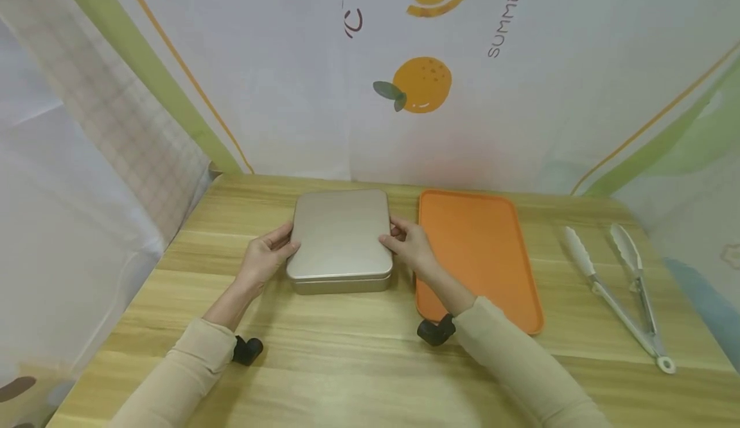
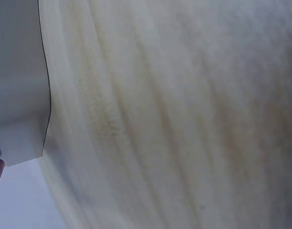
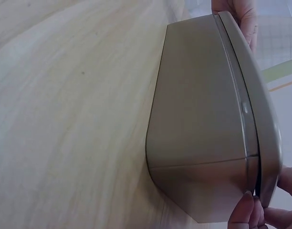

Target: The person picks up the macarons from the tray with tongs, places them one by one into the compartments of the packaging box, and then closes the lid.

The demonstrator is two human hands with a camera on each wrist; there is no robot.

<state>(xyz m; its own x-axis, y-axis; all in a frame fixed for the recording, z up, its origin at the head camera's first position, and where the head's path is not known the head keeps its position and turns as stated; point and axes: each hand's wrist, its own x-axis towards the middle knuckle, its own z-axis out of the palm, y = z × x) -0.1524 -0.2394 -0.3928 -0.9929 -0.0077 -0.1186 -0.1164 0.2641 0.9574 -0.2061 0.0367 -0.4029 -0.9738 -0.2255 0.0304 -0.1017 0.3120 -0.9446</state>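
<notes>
A rectangular metal tin (image 1: 341, 285) with a rounded-corner lid (image 1: 341, 230) stands on the wooden table. My left hand (image 1: 261, 259) holds the lid's left edge, thumb at the rim and fingers along the side. On the opposite side, my right hand (image 1: 412, 249) pinches the lid's edge with its thumb on top. The right wrist view shows a narrow dark gap between lid (image 3: 255, 95) and tin body (image 3: 198, 105), widest near the right fingertips (image 3: 245, 210). In the left wrist view only a corner of the tin (image 2: 22, 109) and a bit of finger appear. The tin's contents are hidden.
An orange tray (image 1: 476, 248) lies just right of the tin, partly under my right forearm. Farther right, white-tipped metal tongs (image 1: 627, 312) lie spread on the table (image 1: 324, 357). A printed fabric curtain (image 1: 289, 81) hangs behind the table's back edge.
</notes>
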